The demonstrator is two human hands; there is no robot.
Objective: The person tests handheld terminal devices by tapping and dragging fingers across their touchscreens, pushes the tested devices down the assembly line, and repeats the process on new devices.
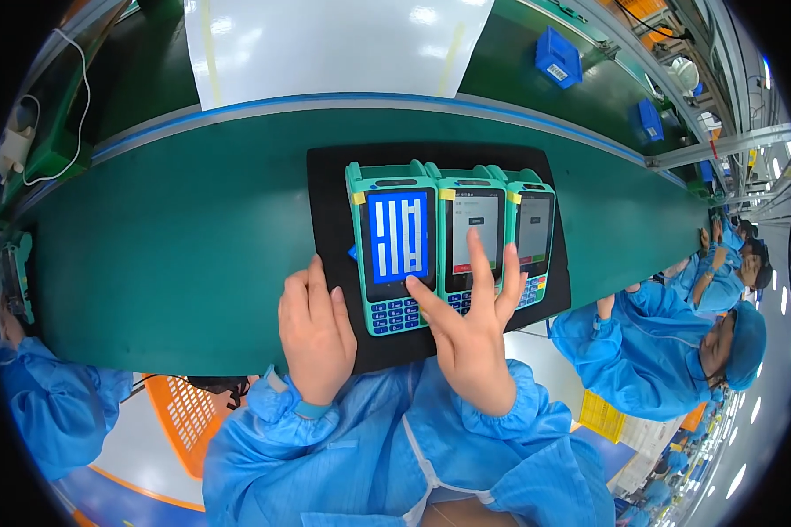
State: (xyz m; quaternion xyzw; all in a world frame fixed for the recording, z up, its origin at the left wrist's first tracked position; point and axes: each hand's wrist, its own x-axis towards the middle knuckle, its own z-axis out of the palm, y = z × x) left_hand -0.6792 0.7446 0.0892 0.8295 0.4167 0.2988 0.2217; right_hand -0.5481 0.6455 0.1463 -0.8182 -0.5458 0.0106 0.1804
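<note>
Three teal handheld terminals lie side by side on a black tray (330, 184) on the green conveyor belt (176, 255). The left terminal (394, 246) shows a blue screen with white bars. The middle terminal (471, 233) and the right terminal (533, 228) show grey screens. My right hand (470, 329) is spread over the middle terminal, its middle finger touching the screen. My left hand (315, 332) rests flat on the tray's near left edge, beside the left terminal, holding nothing.
A white sheet (325, 44) lies beyond the belt. Blue bins (557, 56) sit on the far green bench. Other workers in blue suits (677, 351) stand along the belt to the right. An orange crate (185, 413) sits below at the left.
</note>
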